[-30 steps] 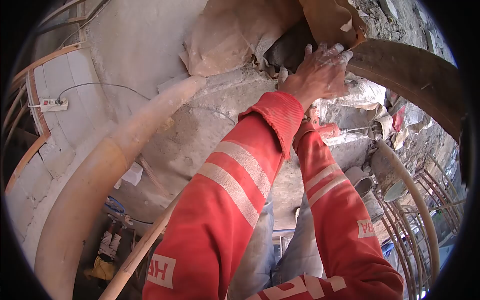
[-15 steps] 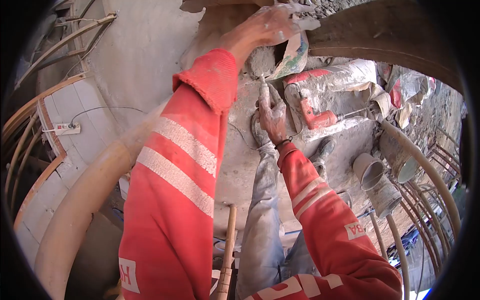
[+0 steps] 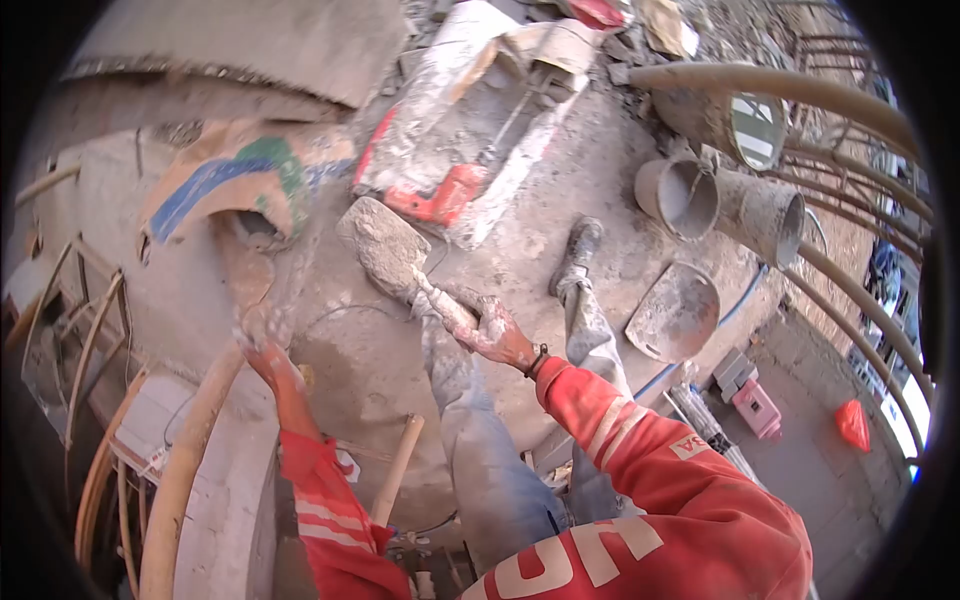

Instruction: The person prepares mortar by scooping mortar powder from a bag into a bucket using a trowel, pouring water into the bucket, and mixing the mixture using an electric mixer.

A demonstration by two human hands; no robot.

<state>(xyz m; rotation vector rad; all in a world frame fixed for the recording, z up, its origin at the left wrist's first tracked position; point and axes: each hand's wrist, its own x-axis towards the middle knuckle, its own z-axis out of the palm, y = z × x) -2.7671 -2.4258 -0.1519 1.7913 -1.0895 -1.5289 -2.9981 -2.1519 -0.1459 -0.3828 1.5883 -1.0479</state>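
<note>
My right hand (image 3: pixel 492 330) is closed round the handle of a trowel (image 3: pixel 385 245), whose blade is coated with grey material and points up and left. At the left, my left hand (image 3: pixel 262 345) is below a paper bag (image 3: pixel 222 185) with blue and green markings, near its hanging lower part. Blur hides the fingers of that hand, so any grip is unclear. A dark opening with grey material shows in the bag. Just beyond the trowel blade, a red drill (image 3: pixel 440 197) with a long rod lies on a dusty white sack (image 3: pixel 510 185).
Dusty buckets (image 3: pixel 678 200) stand or lie at the right, with a shallow pan (image 3: pixel 675 312) below them. Curved poles (image 3: pixel 190 470) run along both sides. A pink box (image 3: pixel 757 408) and a red bag (image 3: pixel 852 425) lie at the lower right.
The view has turned and shifted. My left hand has come down from the upper area to beside the bag. My right hand has the trowel in clear view, its blade now loaded with grey material.
</note>
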